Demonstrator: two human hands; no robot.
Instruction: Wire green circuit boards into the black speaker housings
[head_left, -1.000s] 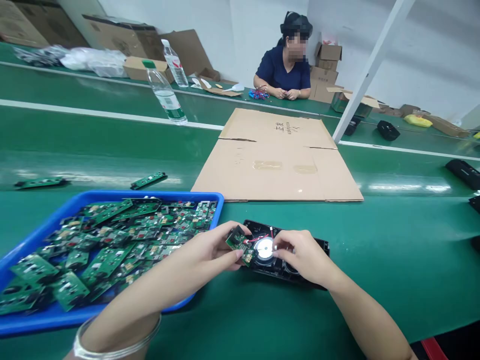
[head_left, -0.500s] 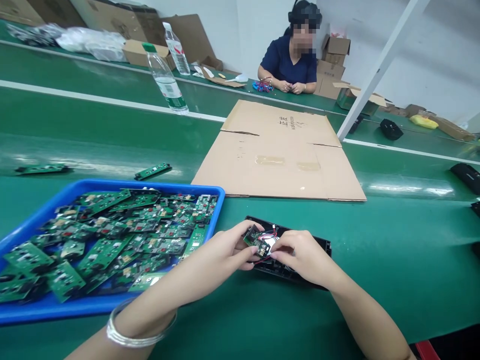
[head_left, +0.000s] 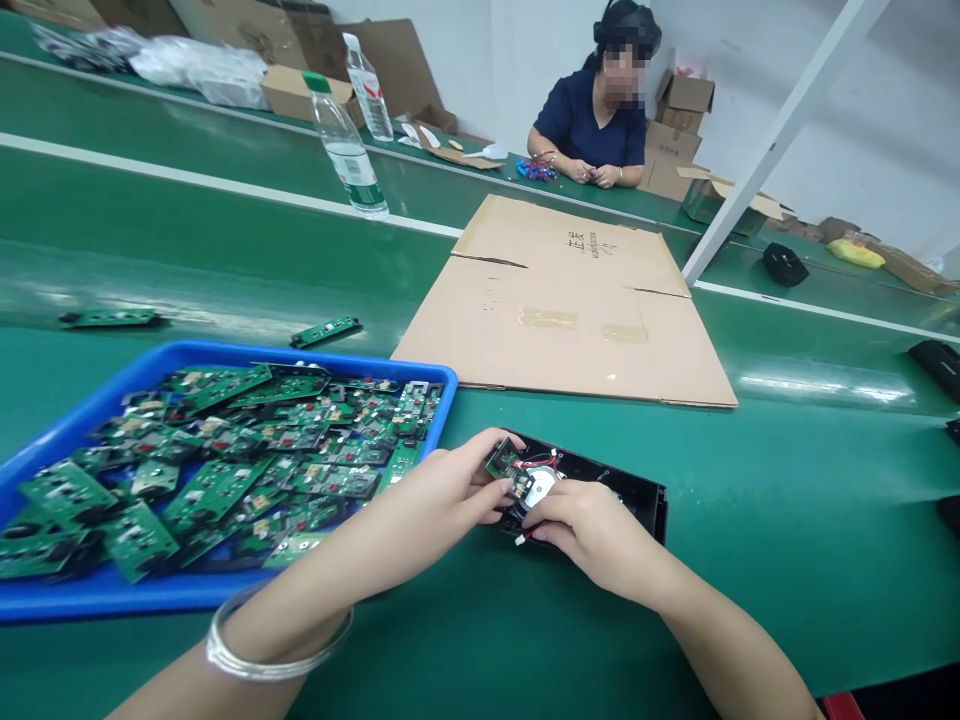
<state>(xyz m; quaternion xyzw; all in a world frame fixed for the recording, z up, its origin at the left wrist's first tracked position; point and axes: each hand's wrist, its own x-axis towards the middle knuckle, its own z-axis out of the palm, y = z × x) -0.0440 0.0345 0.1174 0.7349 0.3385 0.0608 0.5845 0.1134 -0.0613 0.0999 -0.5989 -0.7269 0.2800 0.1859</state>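
My left hand (head_left: pixel 442 500) pinches a small green circuit board (head_left: pixel 504 462) above the left end of a black plastic housing (head_left: pixel 622 492) lying on the green belt. A round silver speaker (head_left: pixel 541 481) sits inside the housing. My right hand (head_left: pixel 589 525) holds a red wire with a white connector (head_left: pixel 520 540) at the housing's near edge, just below the board. A silver bracelet is on my left wrist.
A blue tray (head_left: pixel 90 592) heaped with several green circuit boards lies left of my hands. Flattened cardboard (head_left: pixel 562 300) lies beyond. Two loose boards (head_left: pixel 326 331) and water bottles (head_left: pixel 345 145) are farther back. A seated person (head_left: pixel 596 120) works across the belt. Black housings (head_left: pixel 934 357) lie right.
My right hand has shifted toward me, pulling the red wire's connector to the housing's near edge. The left hand keeps hold of the small board. The view has tilted slightly.
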